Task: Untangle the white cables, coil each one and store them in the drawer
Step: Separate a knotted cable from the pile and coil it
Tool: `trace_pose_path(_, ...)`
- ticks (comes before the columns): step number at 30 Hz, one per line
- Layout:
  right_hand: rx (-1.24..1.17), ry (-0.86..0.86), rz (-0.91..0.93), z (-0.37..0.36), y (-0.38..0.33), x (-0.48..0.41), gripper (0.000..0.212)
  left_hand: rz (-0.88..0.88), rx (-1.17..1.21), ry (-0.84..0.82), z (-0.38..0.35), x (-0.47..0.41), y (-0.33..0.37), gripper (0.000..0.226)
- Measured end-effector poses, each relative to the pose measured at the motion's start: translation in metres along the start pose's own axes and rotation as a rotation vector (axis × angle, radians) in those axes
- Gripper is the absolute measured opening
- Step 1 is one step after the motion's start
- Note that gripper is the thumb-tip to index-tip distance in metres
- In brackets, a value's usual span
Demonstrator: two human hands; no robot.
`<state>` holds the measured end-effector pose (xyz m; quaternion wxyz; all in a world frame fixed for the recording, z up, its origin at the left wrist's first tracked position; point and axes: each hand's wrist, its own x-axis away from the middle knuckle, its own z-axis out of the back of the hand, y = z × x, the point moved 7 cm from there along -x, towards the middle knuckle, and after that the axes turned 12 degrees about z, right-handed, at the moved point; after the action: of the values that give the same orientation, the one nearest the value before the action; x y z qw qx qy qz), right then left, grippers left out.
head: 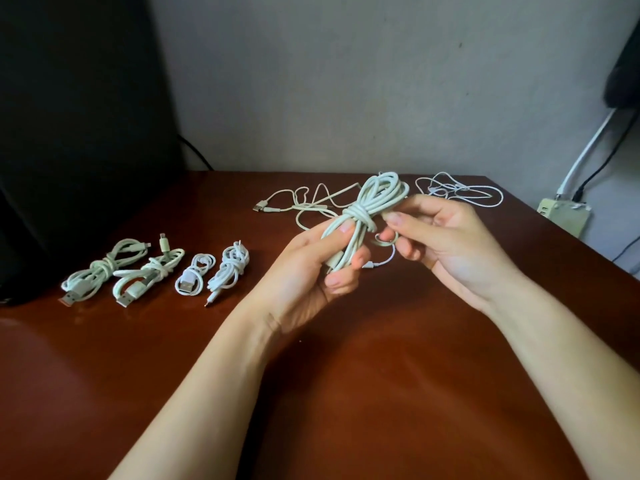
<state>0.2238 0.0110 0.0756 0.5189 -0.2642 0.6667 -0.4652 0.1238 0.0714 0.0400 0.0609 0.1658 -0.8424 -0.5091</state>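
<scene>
Left hand (322,268) grips the lower half of a white bundle (377,199), thumb laid across the strands and fingers curled round them from behind. The bundle is held above the table (346,393), tilted up and to the right, with several turns wrapped tight around its middle. Right hand (446,237) sits just beside the wrap, fingers bent; it seems to pinch the tail (381,241), a small loop curling out below the turns, though the fingertips hide the contact.

Four coiled cables lie in a row on the table's left side, well apart from the hands: first coil (104,268), second coil (149,271), third coil (194,277) and fourth coil (230,265). Each is bound round its own waist.

Behind the hands, two loose cables sprawl near the far edge: one (304,202) behind the left hand, another (460,192) at the far right corner. A power strip (564,216) sits off the table's right edge.
</scene>
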Motion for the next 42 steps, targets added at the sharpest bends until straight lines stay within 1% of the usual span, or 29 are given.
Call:
trace_pose_path(4, 0.015, -0.004, 0.005, 0.001, 0.0, -0.001, 0.014, 0.004, 0.003, 0.038, 0.0, 0.0, 0.0, 0.017)
trace_pose_path(6, 0.01, 0.001, 0.006, 0.001, 0.001, -0.001, 0.01, -0.004, 0.039, 0.054, -0.001, 0.0, 0.0, 0.017)
trace_pose_path(8, 0.012, -0.002, 0.018, -0.001, 0.0, -0.001, 0.012, -0.016, 0.088, 0.064, 0.0, -0.001, 0.001, 0.019)
trace_pose_path(11, 0.035, -0.017, 0.062, -0.002, -0.002, -0.001, 0.015, -0.021, 0.15, 0.071, 0.004, -0.002, 0.002, 0.021)
trace_pose_path(12, 0.038, -0.032, 0.08, -0.003, -0.003, -0.001, 0.013, -0.021, 0.186, 0.071, 0.006, -0.002, 0.002, 0.025)
trace_pose_path(14, 0.052, -0.081, 0.127, -0.007, -0.005, -0.002, 0.002, -0.021, 0.242, 0.081, 0.01, -0.002, 0.003, 0.029)
trace_pose_path(15, 0.053, -0.088, 0.155, -0.007, -0.007, -0.003, 0.005, -0.021, 0.256, 0.083, 0.012, -0.001, 0.003, 0.03)
trace_pose_path(17, 0.026, -0.068, 0.199, -0.003, -0.012, -0.005, 0.01, -0.013, 0.294, 0.041, 0.012, 0.0, 0.003, 0.026)
trace_pose_path(18, 0.013, -0.051, 0.217, 0.001, -0.015, -0.006, 0.008, -0.006, 0.319, 0.003, 0.011, 0.001, 0.003, 0.024)
trace_pose_path(20, 0.049, -0.032, 0.253, 0.008, -0.021, -0.007, 0.006, 0.013, 0.328, -0.047, 0.01, 0.001, 0.002, 0.03)
trace_pose_path(22, 0.139, -0.036, 0.298, 0.011, -0.026, -0.006, 0.007, 0.028, 0.267, -0.049, 0.01, 0.001, 0.0, 0.036)
trace_pose_path(23, 0.174, -0.047, 0.321, 0.009, -0.029, -0.005, 0.01, 0.025, 0.221, -0.038, 0.011, 0.001, 0.0, 0.035)
trace_pose_path(26, 0.23, -0.083, 0.391, 0.0, -0.038, 0.001, 0.021, -0.001, 0.065, 0.029, 0.012, 0.002, 0.003, 0.022)
trace_pose_path(27, 0.242, -0.088, 0.399, -0.002, -0.039, 0.002, 0.021, -0.013, 0.009, 0.065, 0.013, 0.003, 0.004, 0.017)
trace_pose_path(28, 0.245, -0.09, 0.394, -0.004, -0.038, 0.002, 0.018, -0.027, -0.053, 0.105, 0.013, 0.003, 0.005, 0.014)
trace_pose_path(30, 0.227, -0.093, 0.358, -0.007, -0.032, 0.001, 0.01, -0.075, -0.182, 0.195, 0.01, 0.004, 0.008, 0.021)
trace_pose_path(31, 0.213, -0.095, 0.335, -0.008, -0.028, 0.0, 0.01, -0.112, -0.242, 0.233, 0.008, 0.004, 0.01, 0.024)
trace_pose_path(34, 0.2, -0.127, 0.244, -0.006, -0.018, -0.002, 0.025, -0.195, -0.427, 0.33, 0.005, 0.004, 0.013, 0.028)
trace_pose_path(36, 0.191, -0.148, 0.188, -0.002, -0.012, -0.004, 0.034, -0.216, -0.538, 0.357, 0.004, 0.004, 0.012, 0.028)
trace_pose_path(38, 0.178, -0.165, 0.149, 0.0, -0.007, -0.005, 0.036, -0.184, -0.539, 0.341, 0.007, 0.003, 0.008, 0.027)
trace_pose_path(42, 0.243, -0.175, 0.158, -0.003, -0.003, -0.004, 0.033, 0.038, -0.249, 0.28, 0.012, -0.002, -0.008, 0.036)
